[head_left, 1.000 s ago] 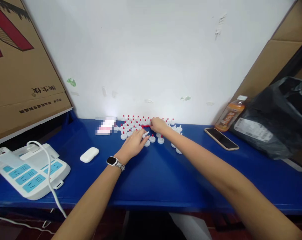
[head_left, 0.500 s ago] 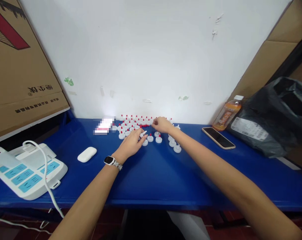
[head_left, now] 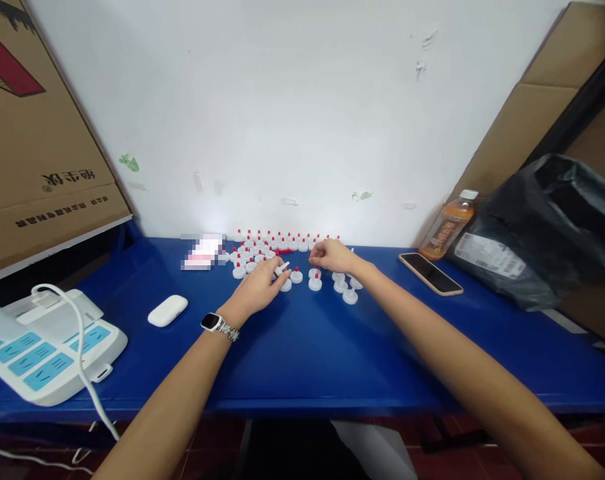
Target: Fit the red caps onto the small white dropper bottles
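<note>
My left hand is curled over the table with a white nozzle cap between thumb and fingers, its pointed spout showing. My right hand has its fingers pinched together just above a white cap; whatever is in the pinch is too small to make out. Beside them stand a red-tipped white cap and another red-tipped cap. Several white caps without red tips stand below my right wrist. Loose small red tips lie in a pile between the hands.
Rows of red-tipped caps stand along the white wall. A white case and a power strip lie left. At right are a phone, an orange drink bottle and a black plastic bag. A cardboard box stands far left.
My right hand has moved slightly toward me, from beside the red tips to above a white cap. The left hand keeps its hold on the nozzle cap. The view has shifted a little.
</note>
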A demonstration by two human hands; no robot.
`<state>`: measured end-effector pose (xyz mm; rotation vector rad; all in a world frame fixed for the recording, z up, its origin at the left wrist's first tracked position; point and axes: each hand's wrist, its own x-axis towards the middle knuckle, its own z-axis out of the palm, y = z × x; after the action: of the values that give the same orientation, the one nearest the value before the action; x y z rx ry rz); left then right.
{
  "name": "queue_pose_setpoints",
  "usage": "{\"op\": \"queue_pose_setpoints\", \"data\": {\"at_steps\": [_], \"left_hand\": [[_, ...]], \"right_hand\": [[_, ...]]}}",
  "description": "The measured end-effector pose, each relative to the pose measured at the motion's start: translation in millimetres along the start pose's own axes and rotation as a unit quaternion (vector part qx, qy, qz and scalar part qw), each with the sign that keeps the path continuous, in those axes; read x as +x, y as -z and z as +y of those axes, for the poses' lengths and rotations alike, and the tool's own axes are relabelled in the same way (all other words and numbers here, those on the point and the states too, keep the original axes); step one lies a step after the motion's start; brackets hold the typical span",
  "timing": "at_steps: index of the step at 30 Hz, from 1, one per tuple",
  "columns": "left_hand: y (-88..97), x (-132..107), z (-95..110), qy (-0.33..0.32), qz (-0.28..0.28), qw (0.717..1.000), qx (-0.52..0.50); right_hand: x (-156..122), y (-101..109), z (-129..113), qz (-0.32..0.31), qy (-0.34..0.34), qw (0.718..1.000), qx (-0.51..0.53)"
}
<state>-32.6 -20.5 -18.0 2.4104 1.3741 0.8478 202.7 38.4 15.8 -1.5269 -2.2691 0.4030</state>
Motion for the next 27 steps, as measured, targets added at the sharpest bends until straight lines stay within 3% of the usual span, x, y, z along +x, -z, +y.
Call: {"op": "queue_pose_setpoints", "data": {"at_steps": [4, 7, 10, 13, 17, 23, 27], "left_hand": [[3.9, 0, 0, 0.009, 0.006, 1.0, -0.011], [11.6, 1, -3, 0.022, 0.014, 0.999, -0.023], [18.7, 3, -10, 0.051, 0.041, 0.998, -0.021], [20.8, 3, -18, 0.07, 0.051, 0.996, -0.012], [18.9, 2, -20, 0.075, 0.043, 0.996, -0.019], [17.5, 0, -10, 0.051, 0.018, 0.997, -0.056], [16.0, -1, -5, 0.046, 0.006, 0.997, -0.067]], "right_hand": [[-3, 8, 5, -0.012, -0.014, 1.0, -0.017], [-5, 8, 2, 0.012, -0.009, 1.0, -0.018], [-4, 1, -13, 0.031, 0.026, 0.999, -0.004], [2, -6, -33, 0.0, 0.065, 0.998, 0.01], [9, -6, -46, -0.008, 0.059, 0.998, -0.005], [-16, -3, -36, -0.068, 0.074, 0.994, 0.032], [-37, 0, -26, -0.038, 0.063, 0.996, 0.059]]}}
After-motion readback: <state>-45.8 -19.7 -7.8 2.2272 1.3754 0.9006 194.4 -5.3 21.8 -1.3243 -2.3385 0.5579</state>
